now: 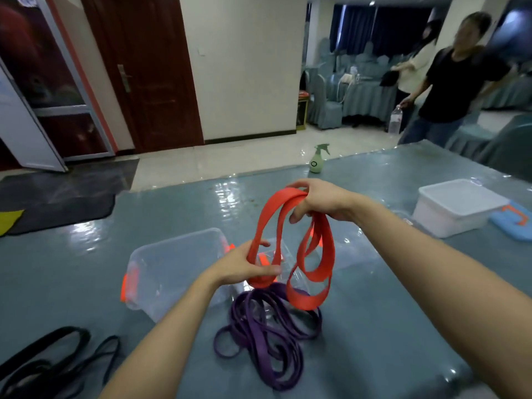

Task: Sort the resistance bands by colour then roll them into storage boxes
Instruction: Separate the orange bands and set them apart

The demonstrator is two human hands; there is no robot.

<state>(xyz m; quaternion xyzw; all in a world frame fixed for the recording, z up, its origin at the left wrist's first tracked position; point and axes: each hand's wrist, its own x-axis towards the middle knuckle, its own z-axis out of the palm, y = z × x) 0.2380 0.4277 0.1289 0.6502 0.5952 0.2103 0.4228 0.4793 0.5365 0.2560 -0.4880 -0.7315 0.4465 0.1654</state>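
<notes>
Both hands hold a red resistance band (302,302) up over the table (403,326). The right hand (316,200) is the higher of the 2, its fingers curled round a bunched part of the band, and several loops hang down from it. The left hand (247,266), lower and nearer, pinches another stretch of the same band between thumb and fingers. The lowest red loop dangles just above a loose heap of purple resistance bands (260,331) lying on the table's glossy teal cover; whether it touches them cannot be told. Black resistance bands (72,332) lie well apart at the near left edge. Behind the left hand stands a clear storage box (161,263) with orange latches, open on top with nothing seen inside it. A white lidded box (449,217) sits far to the right, just beside a flat blue item with an orange part (515,223). A pale green spray bottle (316,161) stands upright at the table's far edge. Beyond it, 2 people (449,82) are near chairs draped in grey-blue covers.
</notes>
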